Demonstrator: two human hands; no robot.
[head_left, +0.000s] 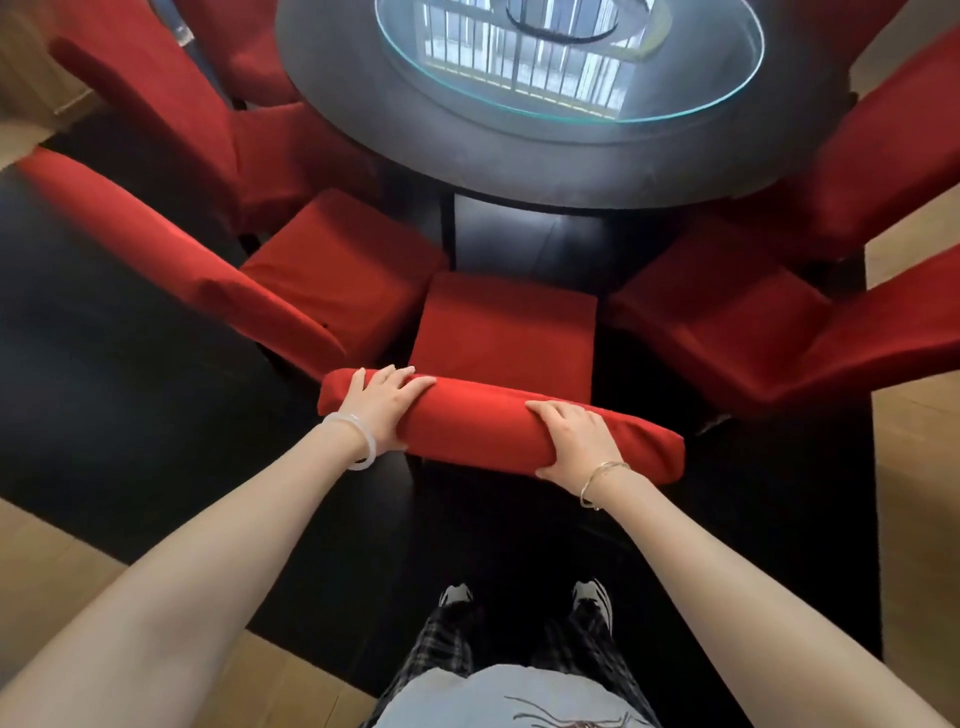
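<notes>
Rug: a black rug (130, 338) spreads under the desk and out toward me, with wooden floor (914, 467) showing past its edges.
Desk: round and dark (363, 130). Its far half is cut off by the top of my view, and its base below the near edge is lost in shadow.
Glass disc: one (415, 78), lying in the middle of the desk. It mirrors a barred window, so I cannot read its surface.
Chairs: I count six red-covered ones around the desk's near side, three to the left, two to the right and one in the middle. A red patch at the desk's far right is too cropped to judge.
Middle chair: it (504, 338) stands just off the desk's near edge, hemmed in by neighbours on both sides, with the left neighbour (337, 270) just beside it.
Hands: two, apart, both clamped over the backrest (483, 428) of the middle chair, left hand (382, 402) near its left end and right hand (576, 436) toward its right.
Wristwear: one pale bangle (358, 441) on the left wrist, one thin gold bracelet (602, 478) on the right.
</notes>
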